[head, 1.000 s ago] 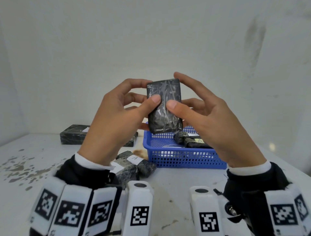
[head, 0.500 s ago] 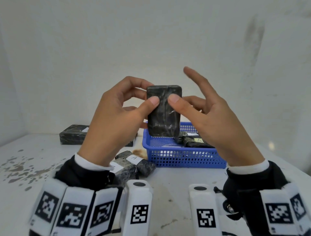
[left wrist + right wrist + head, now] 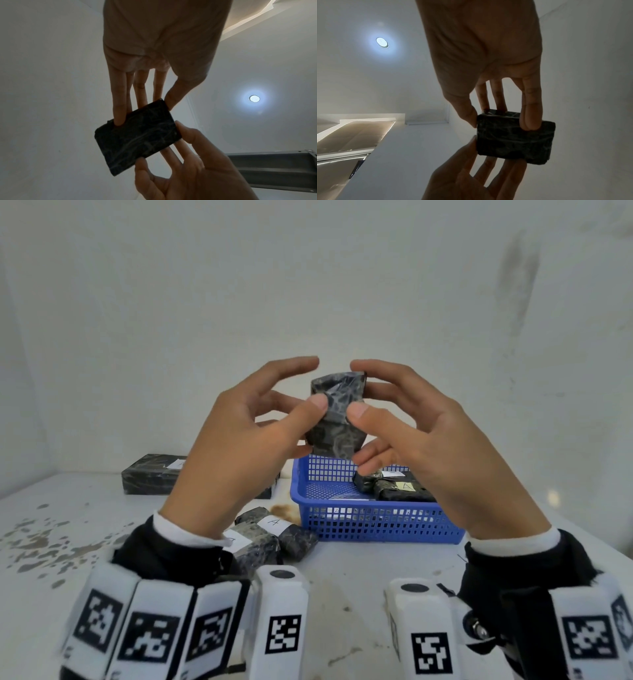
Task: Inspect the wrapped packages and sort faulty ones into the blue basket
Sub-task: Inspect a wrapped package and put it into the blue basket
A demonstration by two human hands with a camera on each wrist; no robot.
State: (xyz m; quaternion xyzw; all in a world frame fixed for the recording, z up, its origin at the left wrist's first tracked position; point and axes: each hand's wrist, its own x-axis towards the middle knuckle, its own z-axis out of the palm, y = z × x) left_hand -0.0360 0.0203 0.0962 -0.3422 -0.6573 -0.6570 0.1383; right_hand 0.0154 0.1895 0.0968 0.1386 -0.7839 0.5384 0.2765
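We see a black wrapped package (image 3: pixel 337 419) veined with grey marbling above the blue mesh basket (image 3: pixel 373 520); beside the basket lie matching marbled packages (image 3: pixel 274 537) bearing white labels, on a white table (image 3: pixel 342 570) flecked grey.

At frame centre, the held package (image 3: pixel 337 419) sits between the left hand (image 3: pixel 239 446) and right hand (image 3: pixel 431 453), above the basket (image 3: pixel 376 523), which stands right of centre on the counter (image 3: pixel 342 570). Packages in the basket (image 3: pixel 394 486) lie at its right end. Two labelled packages (image 3: pixel 274 534) lie just left of the basket; a long package (image 3: pixel 154 474) lies behind them, at mid-left.
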